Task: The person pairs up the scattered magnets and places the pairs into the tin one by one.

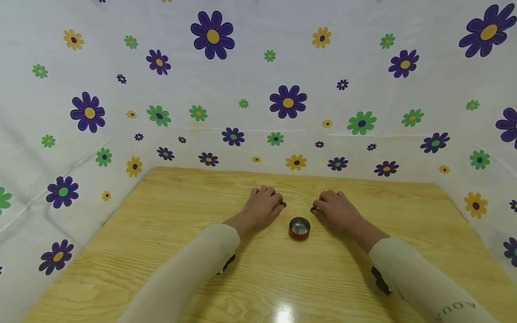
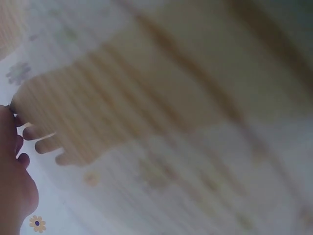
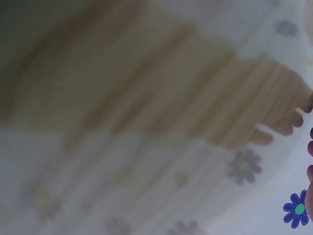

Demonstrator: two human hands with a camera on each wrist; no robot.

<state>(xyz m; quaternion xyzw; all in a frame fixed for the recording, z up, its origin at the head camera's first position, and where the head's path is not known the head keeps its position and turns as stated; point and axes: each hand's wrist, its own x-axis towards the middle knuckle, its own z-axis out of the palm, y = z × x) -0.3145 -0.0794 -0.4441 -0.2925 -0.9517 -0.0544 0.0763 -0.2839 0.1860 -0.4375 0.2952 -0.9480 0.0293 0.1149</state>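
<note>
In the head view my left hand point(image 1: 262, 207) rests at the wooden tabletop, its fingers bent down. Between thumb and index finger it pinches a small dark round-ended piece point(image 1: 284, 204). My right hand point(image 1: 337, 211) mirrors it across a narrow gap, pinching a similar small dark piece point(image 1: 313, 210). What kind of pieces these are is too small to tell. Nearer to me, between the hands, stands a short round tin point(image 1: 299, 234), reddish outside with a dark rim and a shiny inside. At the edge of the left wrist view, the left hand point(image 2: 14, 181) shows only partly.
The glossy wooden table point(image 1: 194, 278) reflects light near its front. White cloth point(image 1: 250, 76) with purple, green and yellow flowers encloses the table at the back and both sides. Dark wrist devices point(image 1: 380, 281) sit under the pale sleeves.
</note>
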